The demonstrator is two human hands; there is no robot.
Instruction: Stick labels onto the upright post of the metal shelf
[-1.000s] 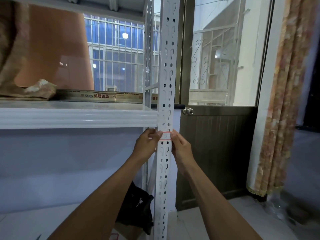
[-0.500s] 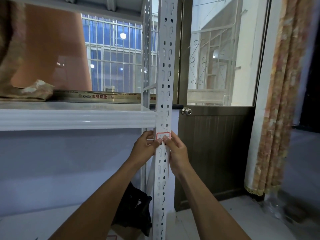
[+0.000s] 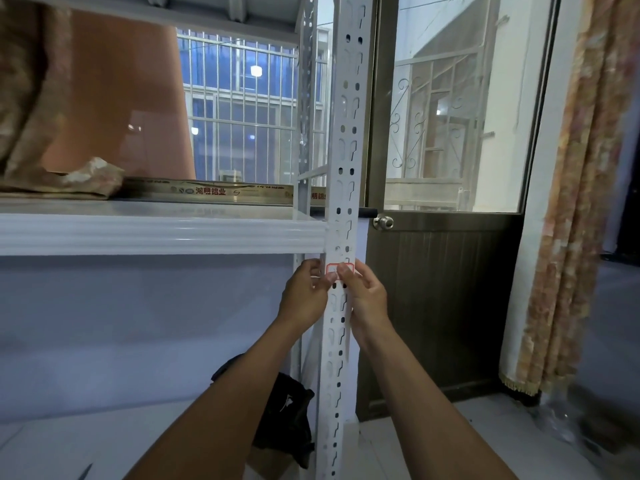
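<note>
Grip: left hand (image 3: 304,296) and right hand (image 3: 369,297) curled round post (image 3: 341,133), thumbs pressed on label (image 3: 333,268).
Label: long axis horizontal, across post face, just under shelf edge (image 3: 156,233).
Post: upright.
Room: open left under shelf; door (image 3: 443,306) close right.

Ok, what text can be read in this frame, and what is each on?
"鸿明铝业", red, on the long gold strip on the shelf; partly repeated further right.
Too small to read: round logos beside it.
Nothing legible on the red-bordered label on the upright post; left hand and right hand cover part.
</note>
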